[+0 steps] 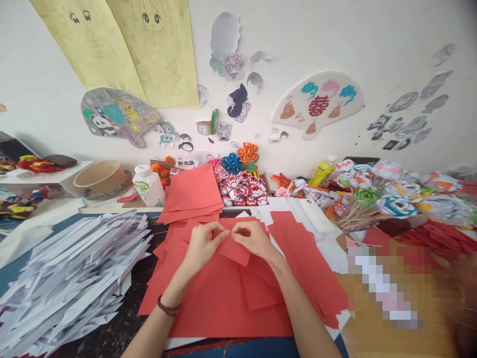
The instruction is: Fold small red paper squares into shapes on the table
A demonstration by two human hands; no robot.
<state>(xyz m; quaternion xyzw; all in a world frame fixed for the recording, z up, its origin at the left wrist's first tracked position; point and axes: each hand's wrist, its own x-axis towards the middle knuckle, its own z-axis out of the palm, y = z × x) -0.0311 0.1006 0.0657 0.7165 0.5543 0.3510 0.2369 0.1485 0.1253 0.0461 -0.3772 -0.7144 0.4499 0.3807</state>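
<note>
Both hands are together above a spread of red paper sheets (223,308) on the table. My left hand (206,243) wears a dark reddish bracelet at the wrist, and its thumb and index finger are pinched together. Facing it, my right hand (255,239) curls its fingers in a similar pinch. Between the two lies a small red paper piece (234,252), its upper edge at the fingertips and its lower corner pointing toward me. Smaller cut red sheets (261,291) overlap beneath the right forearm.
Folded white paper strips (74,283) pile at left. Red strips (309,268) lie at right, near a white phone-shaped object (316,216). A red stack (194,194), a white bottle (149,186), paper flowers (395,194) and a yellow bottle (322,171) line the wall. A blurred area covers the right.
</note>
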